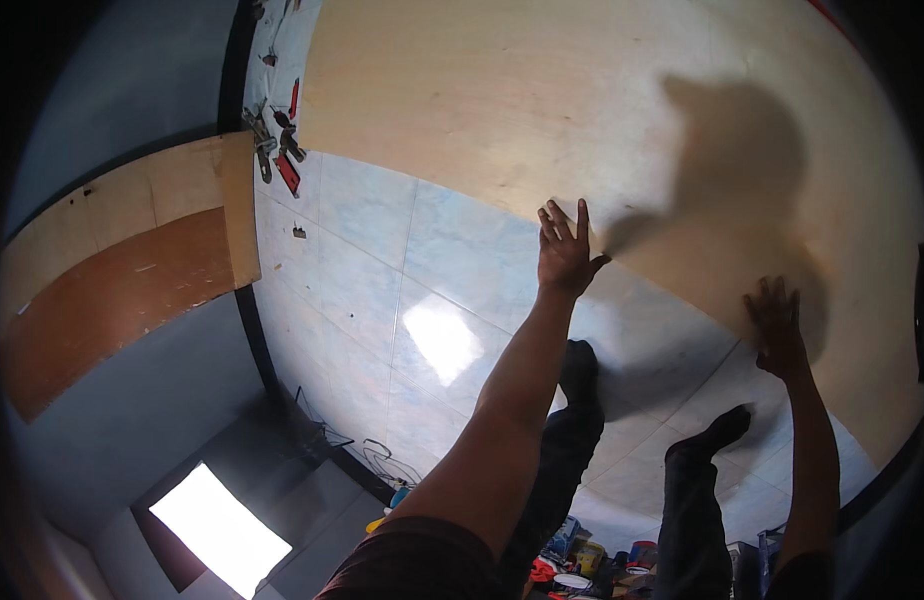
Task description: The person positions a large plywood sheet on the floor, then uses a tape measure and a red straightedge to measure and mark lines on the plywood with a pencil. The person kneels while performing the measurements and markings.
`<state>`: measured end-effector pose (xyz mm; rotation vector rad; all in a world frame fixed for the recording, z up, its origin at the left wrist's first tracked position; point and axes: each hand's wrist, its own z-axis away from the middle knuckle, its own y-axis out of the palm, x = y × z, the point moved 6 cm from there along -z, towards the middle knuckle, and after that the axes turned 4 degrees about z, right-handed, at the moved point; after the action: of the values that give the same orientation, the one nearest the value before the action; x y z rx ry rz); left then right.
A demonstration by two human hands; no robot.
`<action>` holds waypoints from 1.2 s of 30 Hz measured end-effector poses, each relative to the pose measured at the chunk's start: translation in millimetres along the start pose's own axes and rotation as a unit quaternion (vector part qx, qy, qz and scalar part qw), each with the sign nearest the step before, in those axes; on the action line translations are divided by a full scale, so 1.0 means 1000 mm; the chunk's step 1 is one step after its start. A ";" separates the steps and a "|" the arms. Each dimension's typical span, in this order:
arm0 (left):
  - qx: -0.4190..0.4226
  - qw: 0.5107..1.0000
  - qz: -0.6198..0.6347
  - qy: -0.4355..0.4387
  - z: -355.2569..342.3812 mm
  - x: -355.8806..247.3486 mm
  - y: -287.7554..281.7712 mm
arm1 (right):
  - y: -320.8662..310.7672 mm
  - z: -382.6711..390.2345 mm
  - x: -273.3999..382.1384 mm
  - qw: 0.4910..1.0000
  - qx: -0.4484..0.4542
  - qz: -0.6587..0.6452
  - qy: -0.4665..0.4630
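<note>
A large pale sheet of plywood (462, 90) lies flat over the tiled floor (352, 220). At its near edge is my left hand (564, 258), fingers stretched out and thumb spread, the fingertips over the board. Farther right along the same edge, my right hand (778, 325) rests with its fingers spread toward the wood. Neither hand holds anything. Whether the palms press on the board or only hover cannot be made out. My shadow falls across the right part of the sheet.
Several hand tools, one a red-handled tool (287, 174), lie by the left wall. Boards (132, 270) lean there. My feet, in dark footwear (579, 370), stand on the tiles. Containers and other items (587, 560) crowd behind me, and thin wires (382, 462) lie at the lower left.
</note>
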<state>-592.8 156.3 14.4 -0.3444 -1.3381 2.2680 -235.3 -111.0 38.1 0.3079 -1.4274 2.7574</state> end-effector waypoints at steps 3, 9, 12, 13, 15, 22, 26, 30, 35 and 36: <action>0.019 1.000 0.002 0.003 -0.004 -0.013 0.005 | 0.009 0.008 -0.010 1.000 -0.023 0.010 -0.017; 0.033 0.994 0.065 0.083 -0.017 -0.041 0.073 | 0.008 0.046 -0.034 0.996 -0.088 -0.012 -0.026; 0.073 0.989 0.108 0.072 -0.025 0.010 0.113 | 0.021 0.043 -0.037 0.994 -0.101 -0.041 -0.031; 0.077 0.989 0.114 0.059 -0.028 0.032 0.112 | 0.015 0.029 -0.023 0.998 -0.050 -0.041 -0.008; -0.055 0.989 0.023 0.136 -0.027 0.003 0.075 | 0.030 0.039 -0.023 0.993 -0.117 -0.030 0.019; -0.048 0.987 -0.107 0.106 -0.069 0.063 0.082 | 0.028 -0.009 -0.003 0.988 -0.143 0.041 0.043; -0.063 0.991 -0.064 0.101 -0.058 0.034 0.065 | 0.007 0.007 -0.015 0.998 -0.032 0.016 0.053; 0.109 0.990 0.081 0.035 -0.014 0.008 0.067 | 0.006 0.003 0.009 0.986 -0.002 -0.059 0.157; 0.156 0.956 0.241 -0.063 0.090 -0.057 0.065 | -0.070 0.008 0.076 0.940 0.148 -0.260 0.166; 0.191 0.944 0.264 -0.059 0.101 -0.102 0.024 | -0.072 0.018 0.074 0.924 0.175 -0.291 0.176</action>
<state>-557.7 17.5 39.9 -0.4806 -0.8906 2.9664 -296.5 -89.2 120.1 0.1835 -0.6212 2.3816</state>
